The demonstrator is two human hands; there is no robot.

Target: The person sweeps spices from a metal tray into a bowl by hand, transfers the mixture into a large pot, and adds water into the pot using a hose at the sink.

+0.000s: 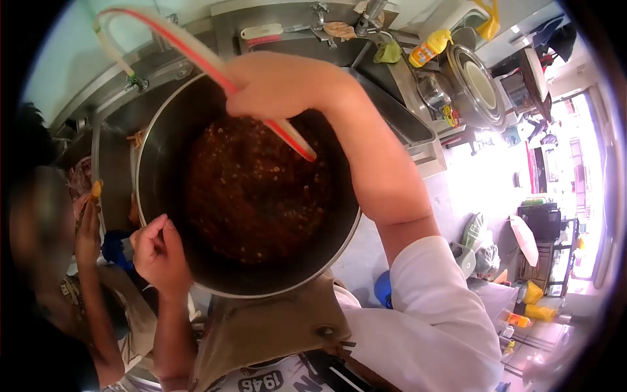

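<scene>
A large dark pot (pixel 153 163) with a pale rim rests over the sink, close to my body. Dark reddish-brown liquid with bubbles lies inside it. My right hand (pixel 271 85) is closed around a clear hose with a red stripe (pixel 196 55), above the pot's far side. The hose runs from a tap (pixel 135 82), and its free end hangs over the liquid. My left hand (pixel 160 251) is at the pot's left rim with its fingers curled; what they hold, if anything, is hidden.
On the left, another person's hand (pixel 88 235) is by a sink. A brush (pixel 261 31), a green cloth (pixel 388 52) and a yellow bottle (pixel 428 49) lie along the far counter. Stacked metal basins (pixel 493 117) stand at the right.
</scene>
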